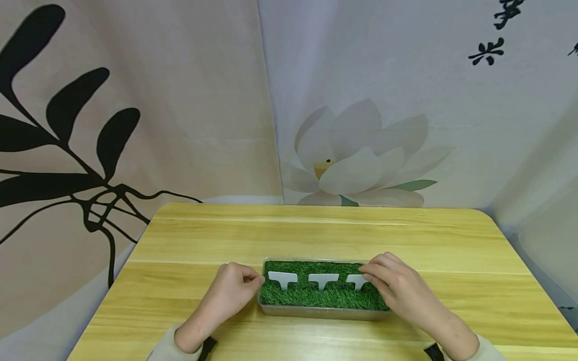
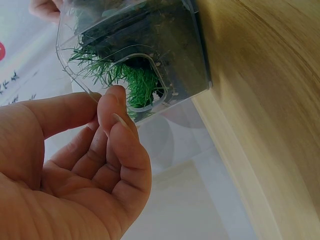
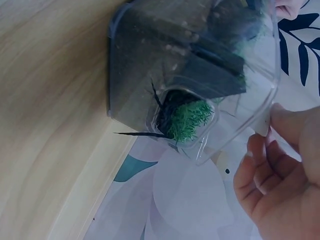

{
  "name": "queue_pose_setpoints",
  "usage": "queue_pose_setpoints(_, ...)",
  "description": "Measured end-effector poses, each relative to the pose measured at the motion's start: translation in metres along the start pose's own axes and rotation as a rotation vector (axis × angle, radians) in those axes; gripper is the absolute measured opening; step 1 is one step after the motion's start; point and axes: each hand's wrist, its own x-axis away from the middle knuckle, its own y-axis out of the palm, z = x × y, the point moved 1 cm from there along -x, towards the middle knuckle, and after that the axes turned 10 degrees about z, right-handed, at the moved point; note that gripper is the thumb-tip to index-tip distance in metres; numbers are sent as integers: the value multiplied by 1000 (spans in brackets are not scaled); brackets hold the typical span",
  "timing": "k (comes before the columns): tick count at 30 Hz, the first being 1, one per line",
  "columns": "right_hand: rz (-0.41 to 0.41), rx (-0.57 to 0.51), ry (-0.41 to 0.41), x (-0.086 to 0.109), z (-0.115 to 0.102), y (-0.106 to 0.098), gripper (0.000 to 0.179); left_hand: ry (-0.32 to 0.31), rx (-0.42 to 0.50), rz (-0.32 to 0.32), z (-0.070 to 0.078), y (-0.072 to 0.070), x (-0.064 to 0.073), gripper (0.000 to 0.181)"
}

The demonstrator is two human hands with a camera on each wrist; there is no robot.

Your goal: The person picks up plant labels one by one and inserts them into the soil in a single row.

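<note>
A clear plastic box (image 1: pixel 325 313) filled with green artificial grass (image 1: pixel 322 300) sits on the table. Three white T-shaped plant labels stand in a row in the grass: a left label (image 1: pixel 283 277), a middle label (image 1: pixel 323 279) and a right label (image 1: pixel 355 279). At the box's left end, my left hand (image 1: pixel 234 287) pinches the rim between thumb and index finger. My right hand (image 1: pixel 399 283) reaches over the right end and pinches the right label, whose white corner (image 3: pixel 262 124) shows between thumb and finger in the right wrist view. The fingers hide that label's right side.
The wooden table (image 1: pixel 203 235) extends around the box on all sides. Behind it hangs a pale cloth (image 1: pixel 217 100) printed with dark leaves and a lotus. Grass pokes through a rounded opening (image 2: pixel 145 82) in the box's end wall.
</note>
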Motion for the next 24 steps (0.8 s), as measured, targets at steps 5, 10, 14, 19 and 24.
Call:
queue_pose_setpoints(5,24,20,3,-1,0,-3,35,-1,4,-1,0,0,0,36)
queue_pose_setpoints(10,30,51,71,-2,1,-10,21,12,2,-8,1,0,1,38)
queue_pose_setpoints(14,52,83,132,-2,3,-18,27,17,-1,-12,3,-2,1,41)
queue_pose_setpoints(19,119,73,190,2,9,-28,25,37,2,75,5,-9,1,20)
queue_pose_setpoints(24,180,62,224,11,18,-40,32,196,12,224,1,-15,4,16)
